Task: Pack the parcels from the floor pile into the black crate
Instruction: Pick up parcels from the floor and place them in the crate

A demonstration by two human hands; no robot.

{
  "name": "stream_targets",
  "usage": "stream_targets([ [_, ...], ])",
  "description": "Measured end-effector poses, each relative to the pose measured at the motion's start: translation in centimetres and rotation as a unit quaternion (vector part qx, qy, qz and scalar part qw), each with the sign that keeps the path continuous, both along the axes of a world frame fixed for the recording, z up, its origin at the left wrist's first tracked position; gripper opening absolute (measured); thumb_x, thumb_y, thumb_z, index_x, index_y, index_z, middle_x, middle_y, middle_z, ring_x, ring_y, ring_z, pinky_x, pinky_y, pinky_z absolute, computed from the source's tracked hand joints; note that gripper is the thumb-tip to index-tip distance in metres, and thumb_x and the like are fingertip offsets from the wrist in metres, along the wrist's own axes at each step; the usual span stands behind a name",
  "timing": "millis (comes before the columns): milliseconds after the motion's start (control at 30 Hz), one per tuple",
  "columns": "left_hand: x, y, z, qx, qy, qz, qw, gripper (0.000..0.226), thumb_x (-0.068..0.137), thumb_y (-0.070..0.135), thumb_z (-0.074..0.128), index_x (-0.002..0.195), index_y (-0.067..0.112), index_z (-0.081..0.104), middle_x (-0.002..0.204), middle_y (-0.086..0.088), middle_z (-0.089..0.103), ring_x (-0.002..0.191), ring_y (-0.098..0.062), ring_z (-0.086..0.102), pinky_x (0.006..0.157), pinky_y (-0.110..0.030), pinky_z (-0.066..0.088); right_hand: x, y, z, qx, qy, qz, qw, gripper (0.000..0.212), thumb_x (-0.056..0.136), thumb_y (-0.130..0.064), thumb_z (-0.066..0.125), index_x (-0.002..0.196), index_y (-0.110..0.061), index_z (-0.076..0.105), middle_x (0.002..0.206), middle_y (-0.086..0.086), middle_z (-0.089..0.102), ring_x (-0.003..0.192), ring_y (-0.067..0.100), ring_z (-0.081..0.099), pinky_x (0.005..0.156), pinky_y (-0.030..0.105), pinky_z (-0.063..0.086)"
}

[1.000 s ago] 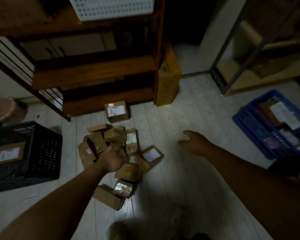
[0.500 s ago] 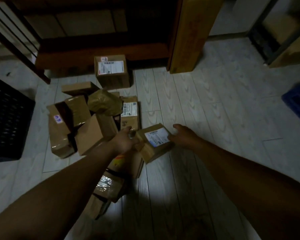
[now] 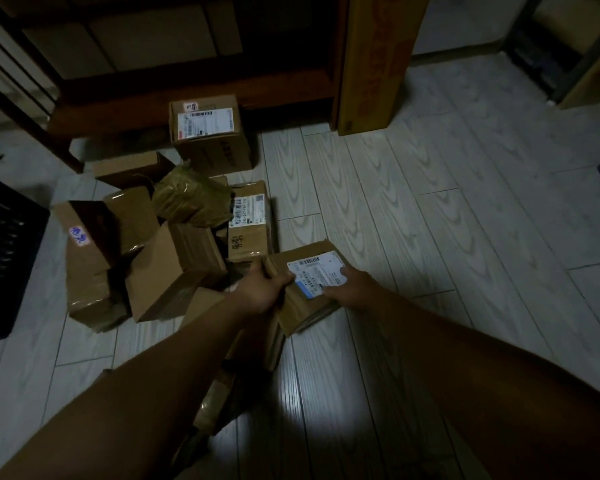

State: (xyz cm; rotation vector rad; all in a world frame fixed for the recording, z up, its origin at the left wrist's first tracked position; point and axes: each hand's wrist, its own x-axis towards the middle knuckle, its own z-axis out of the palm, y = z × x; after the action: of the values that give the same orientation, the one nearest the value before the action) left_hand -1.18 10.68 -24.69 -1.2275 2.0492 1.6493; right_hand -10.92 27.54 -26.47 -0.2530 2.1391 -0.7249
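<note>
A flat brown parcel (image 3: 305, 306) with a white label lies at the right edge of the floor pile. My left hand (image 3: 262, 289) grips its left end and my right hand (image 3: 352, 287) grips its right side, fingers over the label. The pile (image 3: 160, 244) of several cardboard parcels spreads to the left of it, partly hidden under my left forearm. A corner of the black crate (image 3: 4, 258) shows at the far left edge.
A labelled cube box (image 3: 210, 133) stands at the back against a dark wooden shelf unit (image 3: 194, 88). A tall yellow carton (image 3: 374, 60) leans beside it. A metal rack (image 3: 568, 53) is at the top right. Pale plank floor lies to the right.
The view has dropped closer to the pile. Both hands moved in from apart and closed on the labelled parcel from either side.
</note>
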Motion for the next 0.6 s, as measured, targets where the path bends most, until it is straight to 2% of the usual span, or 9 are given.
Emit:
stream_targets([
  [67, -0.2, 0.0, 0.0, 0.012, 0.012, 0.027, 1.000, 0.051, 0.085, 0.028, 0.065, 0.128, 0.021, 0.039, 0.122, -0.010, 0.060, 0.099, -0.026, 0.063, 0.086, -0.040, 0.054, 0.1, -0.1, 0.3, -0.003, 0.007, -0.007, 1.000, 0.081, 0.081, -0.035, 0.071, 0.146, -0.012, 0.029, 0.145, 0.014, 0.037, 0.129, 0.029, 0.041, 0.097, 0.030, 0.035],
  [167, -0.2, -1.1, 1.2, 0.053, 0.046, 0.042, 0.997, 0.027, 0.089, 0.022, 0.058, 0.113, 0.031, 0.048, 0.109, -0.007, 0.065, 0.087, -0.019, 0.066, 0.065, -0.029, 0.055, -0.5, -0.1, 1.3, -0.014, 0.023, -0.040, 0.999, 0.085, 0.079, -0.038, 0.072, 0.147, -0.016, 0.026, 0.143, 0.016, 0.034, 0.127, 0.031, 0.041, 0.103, 0.039, 0.038],
  [233, 0.2, -2.2, 3.1, 0.072, 0.062, 0.051, 0.994, 0.026, 0.091, 0.019, 0.053, 0.108, 0.037, 0.051, 0.099, -0.002, 0.067, 0.077, -0.014, 0.065, 0.056, -0.024, 0.051, -0.8, 0.0, 3.3, -0.044, 0.022, -0.054, 0.997, 0.082, 0.083, -0.036, 0.069, 0.148, -0.016, 0.023, 0.144, 0.013, 0.038, 0.127, 0.030, 0.044, 0.099, 0.035, 0.039],
  [300, 1.1, -2.9, 6.3, 0.082, 0.077, 0.058, 0.992, 0.033, 0.092, 0.016, 0.048, 0.119, 0.035, 0.048, 0.099, -0.001, 0.067, 0.082, -0.018, 0.066, 0.058, -0.028, 0.053, -0.5, 0.0, 6.6, -0.078, 0.015, -0.065, 0.995, 0.070, 0.086, -0.029, 0.065, 0.145, -0.017, 0.028, 0.140, 0.009, 0.046, 0.122, 0.026, 0.049, 0.097, 0.033, 0.042],
  [400, 2.7, -3.2, 13.1, 0.065, 0.106, 0.079, 0.989, 0.035, 0.094, 0.014, 0.047, 0.127, 0.024, 0.042, 0.105, -0.005, 0.065, 0.089, -0.021, 0.067, 0.059, -0.031, 0.055, 0.7, -0.5, 13.8, -0.087, 0.032, -0.071, 0.993, 0.060, 0.088, -0.024, 0.063, 0.141, -0.018, 0.035, 0.134, 0.006, 0.053, 0.115, 0.022, 0.053, 0.092, 0.033, 0.046],
  [500, 4.4, -3.4, 22.1, 0.009, 0.121, 0.143, 0.982, 0.018, 0.093, 0.022, 0.054, 0.109, 0.017, 0.049, 0.087, 0.004, 0.064, 0.070, -0.008, 0.069, 0.049, -0.024, 0.053, 2.3, -1.5, 22.7, -0.095, 0.052, -0.080, 0.991, 0.056, 0.087, -0.026, 0.062, 0.138, -0.021, 0.038, 0.129, 0.003, 0.056, 0.102, 0.016, 0.053, 0.083, 0.028, 0.044],
  [533, 5.1, -3.6, 25.6, 0.011, 0.118, 0.149, 0.982, 0.021, 0.092, 0.025, 0.056, 0.109, 0.016, 0.048, 0.087, 0.006, 0.062, 0.069, -0.006, 0.068, 0.049, -0.022, 0.053, 2.8, -1.9, 26.1, -0.100, 0.055, -0.079, 0.990, 0.056, 0.087, -0.026, 0.062, 0.138, -0.022, 0.039, 0.129, 0.002, 0.056, 0.100, 0.014, 0.053, 0.081, 0.027, 0.043],
  [600, 6.5, -4.5, 32.6, 0.053, 0.113, 0.147, 0.981, 0.040, 0.090, 0.026, 0.059, 0.123, 0.017, 0.038, 0.098, 0.003, 0.062, 0.079, -0.009, 0.068, 0.056, -0.023, 0.054, 3.9, -2.7, 33.1, -0.114, 0.063, -0.072, 0.989, 0.054, 0.088, -0.027, 0.062, 0.137, -0.022, 0.040, 0.128, 0.002, 0.057, 0.098, 0.013, 0.053, 0.079, 0.026, 0.044],
])
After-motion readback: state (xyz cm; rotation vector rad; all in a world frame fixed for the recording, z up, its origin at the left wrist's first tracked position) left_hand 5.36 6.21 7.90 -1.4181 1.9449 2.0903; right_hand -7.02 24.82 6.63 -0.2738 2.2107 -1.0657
